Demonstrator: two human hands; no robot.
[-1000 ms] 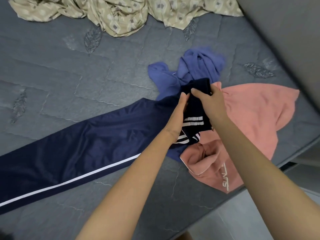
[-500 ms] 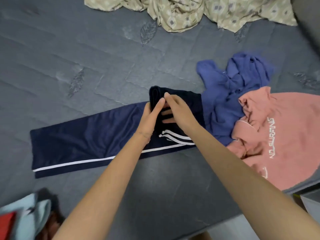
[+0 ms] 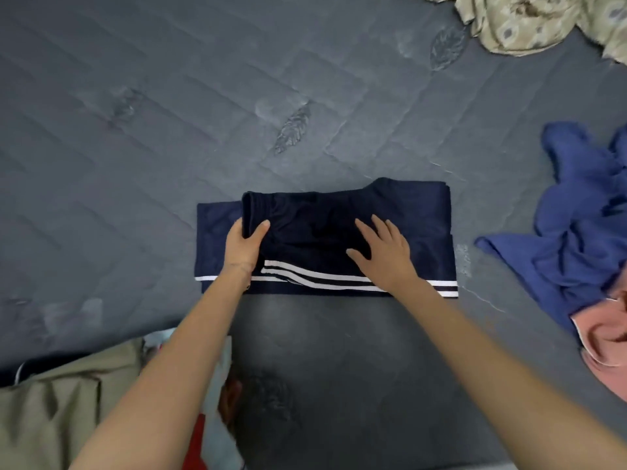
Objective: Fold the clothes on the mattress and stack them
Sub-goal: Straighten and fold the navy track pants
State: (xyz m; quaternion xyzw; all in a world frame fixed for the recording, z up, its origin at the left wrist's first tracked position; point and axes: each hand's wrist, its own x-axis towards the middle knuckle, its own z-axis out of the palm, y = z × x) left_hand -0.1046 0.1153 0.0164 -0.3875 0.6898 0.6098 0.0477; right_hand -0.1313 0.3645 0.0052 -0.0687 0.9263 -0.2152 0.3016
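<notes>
The navy pants (image 3: 339, 239) lie on the mattress (image 3: 169, 113) straight ahead, folded over on themselves into a short block, white side stripes along the near edge. The left hand (image 3: 245, 247) pinches the top layer's left end — thumb on top, fingers tucked under the fabric. The right hand (image 3: 381, 254) lies flat and open on the upper layer, fingers spread, gripping nothing, only pressing. The step in hand looks like squaring this fold: the top layer stops short of the bottom layer's left edge. The next move likely calls for one more fold, then carrying the bundle to the pile (image 3: 68, 418) at near left. A blue top (image 3: 583, 215) and a pink top (image 3: 607, 337) wait unfolded at right, a patterned cloth (image 3: 529, 22) at far right.
</notes>
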